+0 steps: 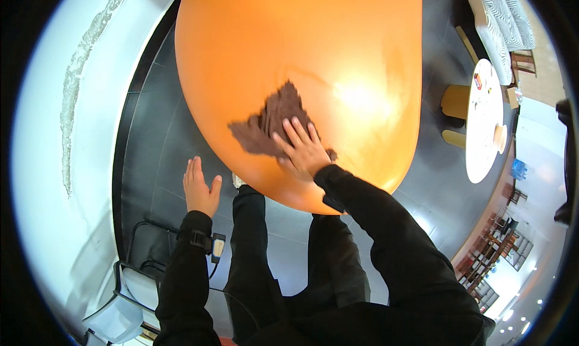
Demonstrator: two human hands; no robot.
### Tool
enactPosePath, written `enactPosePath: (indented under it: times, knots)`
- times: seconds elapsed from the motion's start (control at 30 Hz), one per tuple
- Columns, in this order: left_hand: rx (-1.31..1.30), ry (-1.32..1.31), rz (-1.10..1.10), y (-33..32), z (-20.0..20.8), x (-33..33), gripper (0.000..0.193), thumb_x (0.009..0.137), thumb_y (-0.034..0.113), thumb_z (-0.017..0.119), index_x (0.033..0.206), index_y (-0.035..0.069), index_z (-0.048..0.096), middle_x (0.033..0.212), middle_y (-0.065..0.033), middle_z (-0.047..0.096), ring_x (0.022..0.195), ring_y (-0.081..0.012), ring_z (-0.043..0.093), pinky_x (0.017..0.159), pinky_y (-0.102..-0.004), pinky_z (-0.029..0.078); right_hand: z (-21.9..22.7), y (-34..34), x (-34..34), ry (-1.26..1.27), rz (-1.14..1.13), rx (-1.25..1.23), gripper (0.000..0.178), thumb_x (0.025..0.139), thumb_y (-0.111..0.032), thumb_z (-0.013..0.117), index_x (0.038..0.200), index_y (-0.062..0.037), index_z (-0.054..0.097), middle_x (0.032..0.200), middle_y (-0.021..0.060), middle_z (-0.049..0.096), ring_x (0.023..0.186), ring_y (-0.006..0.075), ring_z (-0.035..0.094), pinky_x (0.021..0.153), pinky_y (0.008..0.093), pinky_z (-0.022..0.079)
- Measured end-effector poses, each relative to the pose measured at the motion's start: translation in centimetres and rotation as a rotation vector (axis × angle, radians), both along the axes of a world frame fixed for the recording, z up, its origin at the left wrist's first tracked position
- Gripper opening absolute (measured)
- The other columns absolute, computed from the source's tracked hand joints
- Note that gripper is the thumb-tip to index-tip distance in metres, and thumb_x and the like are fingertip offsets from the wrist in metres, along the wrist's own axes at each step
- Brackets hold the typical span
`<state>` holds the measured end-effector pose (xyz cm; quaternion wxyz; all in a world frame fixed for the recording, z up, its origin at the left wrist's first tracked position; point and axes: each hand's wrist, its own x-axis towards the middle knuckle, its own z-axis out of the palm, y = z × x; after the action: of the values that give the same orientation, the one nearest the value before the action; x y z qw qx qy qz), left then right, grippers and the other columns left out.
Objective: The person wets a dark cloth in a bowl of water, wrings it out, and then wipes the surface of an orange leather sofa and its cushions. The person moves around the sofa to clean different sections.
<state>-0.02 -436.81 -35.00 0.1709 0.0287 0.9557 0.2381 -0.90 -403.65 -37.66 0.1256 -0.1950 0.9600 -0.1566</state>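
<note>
One brown cloth (pixel 278 112), partly hidden beneath right hand (pixel 306 155), grip spread flat, left hand (pixel 201 193) grip apart.

Striped seating (pixel 499 29) and a white table (pixel 484 120) suggest a lounge or showroom.

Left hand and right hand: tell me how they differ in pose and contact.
The right hand lies on a crumpled brown cloth on the orange tabletop; the left hand is off the tabletop, beside its edge, visibly holding nothing. The right hand's fingers angle up and leftward in the picture; the left hand's point nearly straight up. Both are bare, with black sleeves.
</note>
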Motion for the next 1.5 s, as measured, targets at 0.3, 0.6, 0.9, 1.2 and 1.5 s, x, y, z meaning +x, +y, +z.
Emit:
enactPosePath:
  times: [0.3,0.6,0.9,1.2,1.5]
  knots:
    - [0.016,-0.122,0.065,-1.4,-1.3,2.2,0.07,0.089,0.027,0.065,0.146,-0.003,0.038,0.148,-0.0244,0.043,0.143,-0.0387,0.034,0.117,-0.0522,0.024,2.0,3.5,12.3,-0.443,0.075,0.201,0.082,0.085,-0.077,0.05,0.151,-0.0282,0.04,0.16,0.0125,0.026,0.151,0.0343,0.017,0.119,0.0616,0.01]
    - [-0.036,-0.187,0.102,-4.9,-2.9,3.1,0.068,0.092,0.028,0.064,0.147,0.0,0.038,0.148,-0.0251,0.043,0.142,-0.0397,0.035,0.116,-0.0488,0.026,1.0,0.3,6.5,-0.328,0.095,0.203,0.071,0.087,-0.047,0.063,0.15,-0.0238,0.04,0.158,0.0205,0.028,0.146,0.0439,0.022,0.115,0.0674,0.011]
    - [-0.01,-0.197,0.183,-8.4,-3.7,3.5,0.068,0.089,0.028,0.066,0.145,0.001,0.04,0.149,-0.0222,0.043,0.142,-0.0384,0.035,0.116,-0.0541,0.026,-0.3,-8.6,-6.3,-0.059,-0.09,0.096,0.073,0.089,-0.041,0.057,0.153,-0.0141,0.032,0.158,0.0307,0.019,0.145,0.0505,0.019,0.112,0.0705,0.011]
    - [-0.046,-0.188,0.221,-12.5,-3.4,4.3,0.067,0.087,0.025,0.067,0.145,0.002,0.042,0.15,-0.0204,0.043,0.143,-0.0377,0.034,0.117,-0.0523,0.026,-3.0,-17.3,-21.2,0.272,-0.09,0.108,0.064,0.093,-0.045,0.052,0.15,-0.0187,0.04,0.159,0.0226,0.025,0.147,0.0417,0.019,0.114,0.0681,0.012]
    - [-0.06,-0.185,0.243,-14.6,-2.6,6.5,0.064,0.088,0.022,0.067,0.144,0.0,0.043,0.149,-0.0217,0.044,0.141,-0.0392,0.036,0.115,-0.0482,0.03,-3.4,-19.9,-24.8,0.231,-0.017,0.266,0.056,0.099,-0.044,0.043,0.152,-0.0269,0.038,0.164,0.012,0.019,0.152,0.0345,0.012,0.118,0.0623,0.009]
